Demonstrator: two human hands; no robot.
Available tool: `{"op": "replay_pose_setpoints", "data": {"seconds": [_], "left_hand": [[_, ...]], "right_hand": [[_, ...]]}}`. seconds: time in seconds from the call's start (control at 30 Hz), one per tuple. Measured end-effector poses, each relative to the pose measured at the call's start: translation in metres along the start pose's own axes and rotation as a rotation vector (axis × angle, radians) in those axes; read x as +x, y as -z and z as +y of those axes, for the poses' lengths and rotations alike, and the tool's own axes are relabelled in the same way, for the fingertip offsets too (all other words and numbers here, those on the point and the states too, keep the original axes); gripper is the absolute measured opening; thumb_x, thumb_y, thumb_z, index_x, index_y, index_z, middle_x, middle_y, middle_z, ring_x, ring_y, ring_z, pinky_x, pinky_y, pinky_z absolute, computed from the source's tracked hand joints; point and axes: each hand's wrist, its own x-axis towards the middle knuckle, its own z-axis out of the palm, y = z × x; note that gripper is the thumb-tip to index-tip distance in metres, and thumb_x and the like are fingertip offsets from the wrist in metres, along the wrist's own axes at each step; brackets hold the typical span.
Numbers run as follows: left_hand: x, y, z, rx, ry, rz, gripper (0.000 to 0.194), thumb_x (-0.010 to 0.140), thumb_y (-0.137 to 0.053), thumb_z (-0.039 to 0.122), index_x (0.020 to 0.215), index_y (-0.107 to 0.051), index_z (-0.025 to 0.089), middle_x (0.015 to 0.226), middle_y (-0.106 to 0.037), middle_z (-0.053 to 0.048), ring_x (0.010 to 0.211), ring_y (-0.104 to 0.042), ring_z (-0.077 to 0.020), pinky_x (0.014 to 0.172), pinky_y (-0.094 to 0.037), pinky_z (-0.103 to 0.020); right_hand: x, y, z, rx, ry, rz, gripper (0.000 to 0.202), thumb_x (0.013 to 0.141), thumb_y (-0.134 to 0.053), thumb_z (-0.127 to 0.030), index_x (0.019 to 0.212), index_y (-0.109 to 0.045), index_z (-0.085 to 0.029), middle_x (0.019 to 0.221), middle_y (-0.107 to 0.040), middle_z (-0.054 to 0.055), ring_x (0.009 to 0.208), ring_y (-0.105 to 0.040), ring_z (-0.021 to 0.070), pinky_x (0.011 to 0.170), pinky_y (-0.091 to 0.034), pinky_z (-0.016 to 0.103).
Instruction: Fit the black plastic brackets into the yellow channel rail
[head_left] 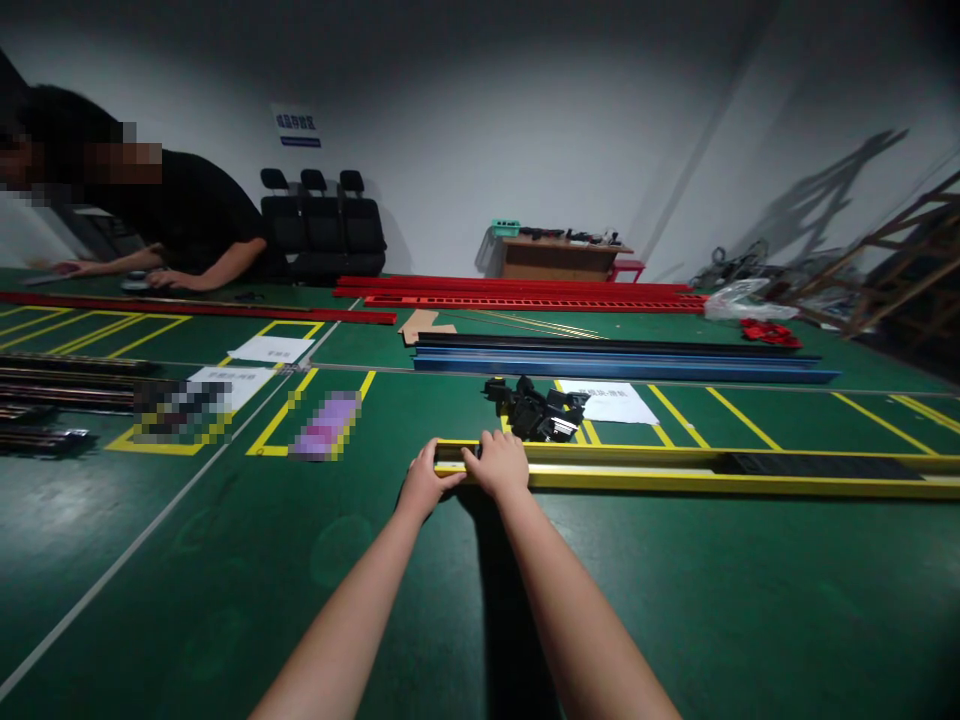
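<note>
A long yellow channel rail [645, 482] lies across the green table, running off to the right. My left hand [427, 482] grips its left end, thumb on the near side. My right hand [501, 465] is closed over the rail just beside it, with fingertips at a small dark piece inside the channel. A long black insert [817, 466] sits in the channel farther right. Just behind my right hand is a pile of black plastic parts [532, 408], partly over a white paper label [611, 402].
Blue rails [622, 365] and black rails lie behind the yellow one, with red rails [525, 290] farther back. Dark rods [67, 385] are at the left. A person [202, 215] leans over the table at the far left. Yellow tape marks the green tabletop [300, 580].
</note>
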Motion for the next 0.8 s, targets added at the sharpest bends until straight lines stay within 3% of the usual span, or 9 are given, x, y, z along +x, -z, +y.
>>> {"op": "replay_pose_setpoints", "data": {"seconds": [0.4, 0.67, 0.8], "left_hand": [[-0.0003, 0.0021, 0.0045, -0.013, 0.014, 0.017, 0.078, 0.06, -0.072, 0.046, 0.126, -0.041, 0.019, 0.12, -0.055, -0.013, 0.11, -0.054, -0.0256, 0.094, -0.043, -0.039], [0.0001, 0.0034, 0.004, -0.032, 0.005, 0.011, 0.076, 0.061, -0.072, 0.044, 0.126, -0.041, 0.019, 0.12, -0.054, -0.013, 0.11, -0.054, -0.0253, 0.094, -0.042, -0.04], [-0.0002, 0.003, 0.0049, -0.052, 0.015, 0.02, 0.077, 0.06, -0.073, 0.043, 0.126, -0.041, 0.019, 0.121, -0.054, -0.013, 0.111, -0.053, -0.026, 0.095, -0.041, -0.041]], "right_hand": [[0.0015, 0.0, -0.0015, -0.018, 0.011, -0.017, 0.033, 0.085, -0.037, -0.038, 0.096, -0.059, -0.016, 0.102, -0.059, 0.013, 0.099, -0.048, 0.0263, 0.088, -0.026, 0.039], [0.0001, 0.0005, -0.0006, -0.013, 0.005, 0.003, 0.042, 0.084, -0.038, -0.052, 0.094, -0.059, -0.017, 0.099, -0.06, 0.013, 0.098, -0.048, 0.0264, 0.087, -0.027, 0.038], [0.0007, 0.0024, -0.0006, -0.007, 0.004, -0.032, 0.039, 0.083, -0.04, -0.048, 0.095, -0.059, -0.017, 0.101, -0.059, 0.013, 0.099, -0.048, 0.0267, 0.086, -0.027, 0.039]]}}
